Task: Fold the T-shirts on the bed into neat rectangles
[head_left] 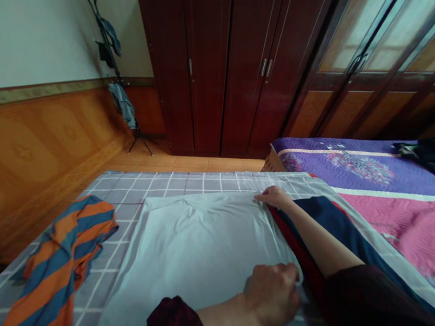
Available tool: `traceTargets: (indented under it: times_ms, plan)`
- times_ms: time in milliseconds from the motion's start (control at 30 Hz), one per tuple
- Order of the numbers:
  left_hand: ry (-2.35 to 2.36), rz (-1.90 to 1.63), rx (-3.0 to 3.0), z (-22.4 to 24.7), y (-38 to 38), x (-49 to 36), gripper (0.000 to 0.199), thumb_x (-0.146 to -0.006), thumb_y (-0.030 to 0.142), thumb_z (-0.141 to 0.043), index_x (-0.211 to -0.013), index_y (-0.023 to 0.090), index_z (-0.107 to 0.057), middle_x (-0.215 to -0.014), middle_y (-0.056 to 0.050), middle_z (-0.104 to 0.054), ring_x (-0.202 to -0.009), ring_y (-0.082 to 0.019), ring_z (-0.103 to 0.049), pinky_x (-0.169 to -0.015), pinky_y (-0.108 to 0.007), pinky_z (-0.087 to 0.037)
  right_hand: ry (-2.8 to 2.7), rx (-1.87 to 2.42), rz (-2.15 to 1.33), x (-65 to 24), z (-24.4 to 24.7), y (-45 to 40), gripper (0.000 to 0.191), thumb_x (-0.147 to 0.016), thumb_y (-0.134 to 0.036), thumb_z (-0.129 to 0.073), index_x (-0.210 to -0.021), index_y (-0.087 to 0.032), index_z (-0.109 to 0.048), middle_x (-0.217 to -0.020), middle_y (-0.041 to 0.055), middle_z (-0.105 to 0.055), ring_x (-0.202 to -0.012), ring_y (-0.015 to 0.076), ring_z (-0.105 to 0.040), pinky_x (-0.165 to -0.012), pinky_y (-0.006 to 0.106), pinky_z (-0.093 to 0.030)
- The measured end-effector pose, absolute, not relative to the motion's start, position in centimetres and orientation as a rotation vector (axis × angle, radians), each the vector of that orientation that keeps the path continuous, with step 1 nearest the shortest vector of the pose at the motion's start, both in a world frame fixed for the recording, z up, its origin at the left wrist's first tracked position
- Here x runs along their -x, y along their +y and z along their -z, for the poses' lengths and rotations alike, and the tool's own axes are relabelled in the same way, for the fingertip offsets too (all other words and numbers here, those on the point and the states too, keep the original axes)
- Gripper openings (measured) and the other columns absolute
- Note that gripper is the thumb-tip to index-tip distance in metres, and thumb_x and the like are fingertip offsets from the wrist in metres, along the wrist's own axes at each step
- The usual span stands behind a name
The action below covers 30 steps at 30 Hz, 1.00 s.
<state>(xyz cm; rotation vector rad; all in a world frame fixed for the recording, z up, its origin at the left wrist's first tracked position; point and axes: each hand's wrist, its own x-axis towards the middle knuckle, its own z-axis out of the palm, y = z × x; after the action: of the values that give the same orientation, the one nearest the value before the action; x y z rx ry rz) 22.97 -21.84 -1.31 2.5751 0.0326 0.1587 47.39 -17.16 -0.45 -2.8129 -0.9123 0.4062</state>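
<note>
White garment (211, 242) flat on checked sheet (153, 183), close to its far edge.
Left hand (274, 295): forearm low, knuckles up, fingers clamped on the garment's near right corner. Right hand (277, 198): arm extended toward the sheet's far edge, fingertips pinched on the garment's far right corner.

A home bedroom, shown by the tall wooden wardrobe (210, 69), coat stand (113, 59) and floral bedspread (415, 213).
</note>
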Motion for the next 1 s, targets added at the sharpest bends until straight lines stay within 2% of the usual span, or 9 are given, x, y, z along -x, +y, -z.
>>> traceTargets:
  times_ms: [100, 167, 300, 367, 500, 633, 767, 867, 1000]
  plan:
    - [0.21, -0.114, -2.396, 0.8, -20.9, -22.5, 0.029, -0.075, 0.016, -0.05, -0.102, 0.021, -0.058, -0.093, -0.003, -0.071, -0.084, -0.019, -0.067, -0.072, -0.025, -0.048, -0.911, 2.777, -0.472, -48.0, 0.7, -17.4, 0.049, -0.071, -0.062, -0.059, -0.083, -0.016, -0.069, -0.077, 0.0098, -0.069, -0.075, 0.0233, -0.066, -0.062, 0.029, -0.048]
    - [0.261, -0.078, -2.325, 0.5, -20.8, -22.4, 0.032, -0.072, 0.015, -0.05, -0.101, 0.021, -0.06, -0.09, -0.003, -0.072, -0.083, -0.019, -0.067, -0.072, -0.025, -0.048, -0.915, 2.761, -0.468, -47.8, 0.9, -17.2, 0.051, -0.066, -0.064, -0.063, -0.081, -0.016, -0.069, -0.077, 0.0102, -0.069, -0.078, 0.0245, -0.066, -0.062, 0.029, -0.047]
    - [0.247, -0.089, -2.256, 0.4, -21.2, -22.1, 0.034, -0.07, 0.014, -0.049, -0.1, 0.02, -0.063, -0.093, -0.005, -0.072, -0.085, -0.021, -0.067, -0.074, -0.026, -0.048, -0.928, 2.723, -0.464, -47.1, 1.2, -16.4, 0.037, -0.057, -0.048, -0.075, -0.076, -0.017, -0.069, -0.078, 0.0091, -0.068, -0.083, 0.0254, -0.065, -0.062, 0.027, -0.046]
    - [0.235, -0.107, -2.231, 0.5, -21.3, -21.8, 0.034, -0.07, 0.015, -0.049, -0.1, 0.02, -0.064, -0.096, -0.005, -0.072, -0.088, -0.022, -0.067, -0.076, -0.027, -0.048, -0.936, 2.681, -0.524, -46.9, 1.2, -16.2, 0.027, -0.059, -0.04, -0.075, -0.073, -0.017, -0.068, -0.067, 0.0058, -0.066, -0.071, 0.0207, -0.065, -0.055, 0.024, -0.044]
    - [0.274, -0.124, -2.168, 0.3, -21.2, -21.3, 0.033, -0.07, 0.015, -0.052, -0.099, 0.02, -0.066, -0.095, -0.004, -0.072, -0.087, -0.022, -0.066, -0.077, -0.027, -0.047, -0.939, 2.568, -0.703, -47.0, 0.7, -16.2, 0.022, -0.071, -0.038, -0.066, -0.071, -0.016, -0.065, -0.047, -0.0013, -0.055, -0.043, 0.0119, -0.054, -0.039, 0.02, -0.036]
    - [0.307, -0.14, -2.119, -0.2, -20.9, -21.0, 0.032, -0.069, 0.016, -0.055, -0.099, 0.02, -0.067, -0.089, -0.003, -0.072, -0.081, -0.02, -0.066, -0.074, -0.025, -0.047, -0.911, 2.493, -0.776, -47.1, 0.4, -16.2, 0.02, -0.075, -0.034, -0.064, -0.069, -0.015, -0.062, -0.044, -0.004, -0.051, -0.038, 0.0084, -0.049, -0.033, 0.018, -0.031]
    - [0.313, -0.158, -2.122, -0.2, -20.9, -20.8, 0.032, -0.069, 0.017, -0.056, -0.098, 0.02, -0.068, -0.09, -0.004, -0.072, -0.082, -0.021, -0.067, -0.076, -0.025, -0.047, -0.89, 2.501, -0.791, -47.1, 0.6, -15.8, 0.032, -0.074, -0.045, -0.065, -0.066, -0.014, -0.061, -0.043, -0.0036, -0.048, -0.037, 0.0086, -0.047, -0.033, 0.018, -0.033]
    - [0.318, -0.14, -2.127, 0.1, -21.0, -20.8, 0.032, -0.069, 0.017, -0.055, -0.097, 0.02, -0.068, -0.089, -0.004, -0.073, -0.082, -0.021, -0.067, -0.075, -0.026, -0.048, -0.891, 2.542, -0.778, -47.1, 0.9, -15.6, 0.036, -0.067, -0.048, -0.071, -0.073, -0.013, -0.065, -0.044, -0.003, -0.05, -0.039, 0.0102, -0.049, -0.034, 0.019, -0.036]
    - [0.324, -0.106, -2.124, 0.1, -21.0, -20.9, 0.034, -0.068, 0.014, -0.053, -0.097, 0.02, -0.068, -0.089, -0.004, -0.073, -0.083, -0.021, -0.067, -0.075, -0.025, -0.048, -0.872, 2.621, -0.703, -47.2, 1.5, -15.4, 0.038, -0.056, -0.038, -0.08, -0.079, -0.012, -0.066, -0.05, -0.0009, -0.055, -0.043, 0.0127, -0.054, -0.036, 0.019, -0.038]
